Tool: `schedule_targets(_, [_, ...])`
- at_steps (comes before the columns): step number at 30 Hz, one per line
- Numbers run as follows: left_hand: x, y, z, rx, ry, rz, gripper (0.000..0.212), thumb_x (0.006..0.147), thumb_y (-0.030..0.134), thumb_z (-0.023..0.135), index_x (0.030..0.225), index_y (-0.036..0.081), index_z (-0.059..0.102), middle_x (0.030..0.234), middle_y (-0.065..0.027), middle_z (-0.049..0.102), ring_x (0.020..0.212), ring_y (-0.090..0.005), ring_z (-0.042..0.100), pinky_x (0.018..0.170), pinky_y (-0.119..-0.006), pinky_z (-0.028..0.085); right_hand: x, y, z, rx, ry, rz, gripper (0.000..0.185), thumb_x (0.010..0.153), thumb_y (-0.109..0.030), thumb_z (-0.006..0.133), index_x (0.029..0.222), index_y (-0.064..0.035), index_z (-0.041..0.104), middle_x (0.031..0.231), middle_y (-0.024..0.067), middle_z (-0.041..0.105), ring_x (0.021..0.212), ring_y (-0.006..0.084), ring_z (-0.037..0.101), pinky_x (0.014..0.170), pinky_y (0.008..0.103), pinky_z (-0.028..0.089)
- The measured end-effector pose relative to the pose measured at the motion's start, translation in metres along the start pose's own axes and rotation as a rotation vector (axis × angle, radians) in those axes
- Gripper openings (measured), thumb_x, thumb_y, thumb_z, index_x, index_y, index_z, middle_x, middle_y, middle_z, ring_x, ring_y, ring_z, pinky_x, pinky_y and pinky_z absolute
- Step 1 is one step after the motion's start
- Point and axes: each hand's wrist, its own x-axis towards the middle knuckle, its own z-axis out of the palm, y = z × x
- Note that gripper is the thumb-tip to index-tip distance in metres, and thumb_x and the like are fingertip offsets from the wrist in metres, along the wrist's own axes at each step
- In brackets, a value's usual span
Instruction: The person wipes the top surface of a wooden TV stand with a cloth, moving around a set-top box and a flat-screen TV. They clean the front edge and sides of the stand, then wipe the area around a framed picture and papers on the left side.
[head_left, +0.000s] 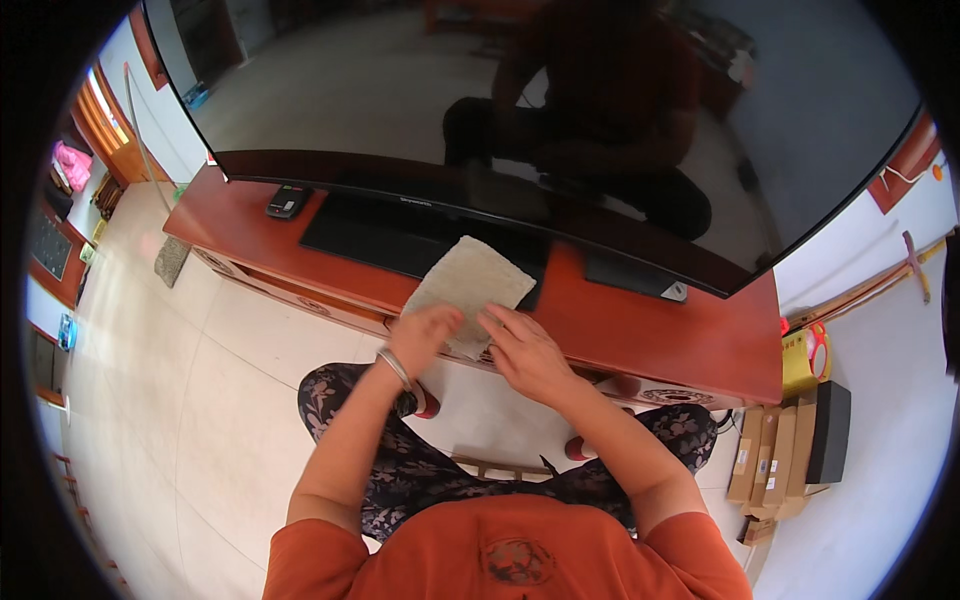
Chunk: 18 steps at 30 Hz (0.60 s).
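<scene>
A folded beige cloth (474, 283) lies over the front edge of a red-brown wooden TV cabinet (637, 322), partly on the black base plate (360, 232) of the television. My left hand (426, 336) is at the cloth's left lower edge, blurred, its fingers curled; whether it grips the cloth is unclear. My right hand (529, 352) rests its extended fingertips on the cloth's lower right part. Above both hands stands a large flat-screen television (450, 105) with a dark, reflecting screen.
A small black device (288, 202) sits on the cabinet's left part, and a flat black box (634, 281) lies under the screen's right side. Several cardboard boxes (776, 457) stand on the floor at right, by a yellow box (801, 360). A grey stone-like block (172, 262) is at left.
</scene>
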Motion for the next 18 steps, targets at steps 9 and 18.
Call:
schedule_targets(9, [0.067, -0.101, -0.07, 0.227, 0.683, -0.086, 0.019, 0.101, 0.012, 0.055, 0.104, 0.004, 0.072, 0.095, -0.0121, 0.074, 0.089, -0.0254, 0.072, 0.081, -0.035, 0.056, 0.078, 0.008, 0.101, -0.259, -0.109, 0.125, 0.075, 0.098, -0.039, 0.059, 0.155, 0.0043, 0.035, 0.163, 0.0274, 0.026, 0.153, 0.0424, 0.022, 0.125, 0.0532, 0.016])
schedule_targets(18, [0.074, -0.095, -0.052, 0.238, 0.852, -0.249, 0.023, 0.103, 0.022, 0.051, 0.105, 0.011, 0.072, 0.096, -0.0128, 0.072, 0.09, -0.0341, 0.069, 0.079, -0.042, 0.054, 0.11, 0.054, 0.094, -0.349, -0.228, 0.03, 0.072, 0.103, -0.038, 0.052, 0.157, 0.0031, 0.03, 0.165, 0.0219, 0.027, 0.155, 0.0365, 0.021, 0.126, 0.0487, 0.015])
